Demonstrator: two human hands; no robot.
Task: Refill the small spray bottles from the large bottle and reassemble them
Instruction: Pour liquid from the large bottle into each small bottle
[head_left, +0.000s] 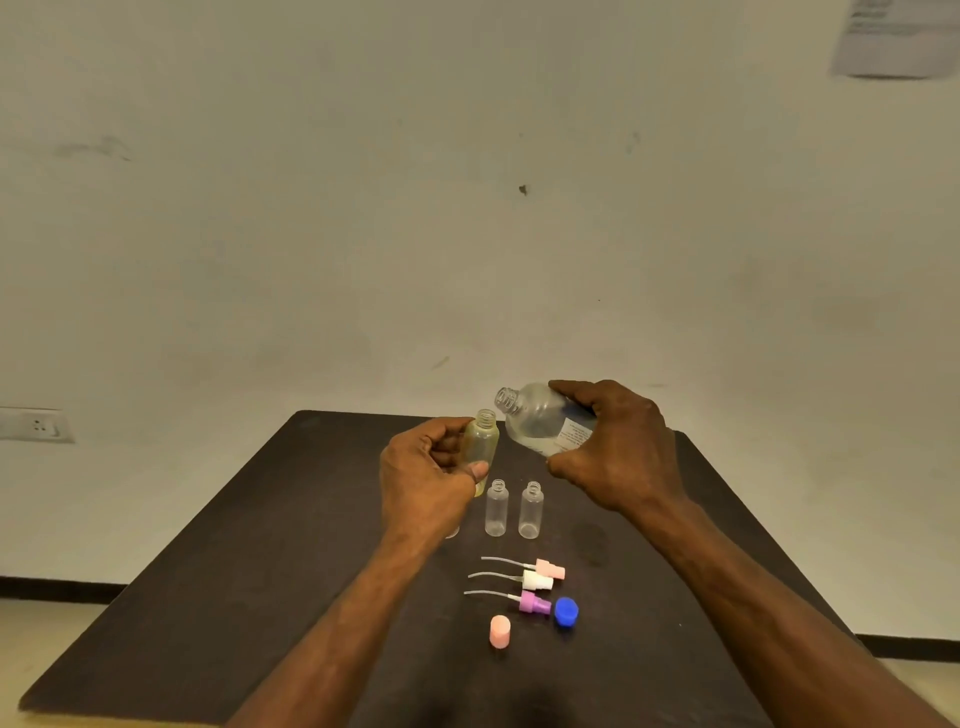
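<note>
Nearest the bench's (208, 571) front edge stands a pink cap (500, 631); beyond, left hand (426, 478) grips a small bottle (482, 441), right hand (618, 447) grips the tilted large bottle (535, 418).

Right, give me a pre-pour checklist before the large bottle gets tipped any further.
1. Large bottle uncapped, gripped by right hand: ok.
2. Small bottle open, held by left hand: ok.
3. Large bottle's mouth over the small bottle's neck: not ok, it sits beside and above.
4. Small bottle upright: ok, roughly.
5. Liquid left in large bottle: ok, some shows.
6. Spray heads lying ready on the table: ok.
</note>
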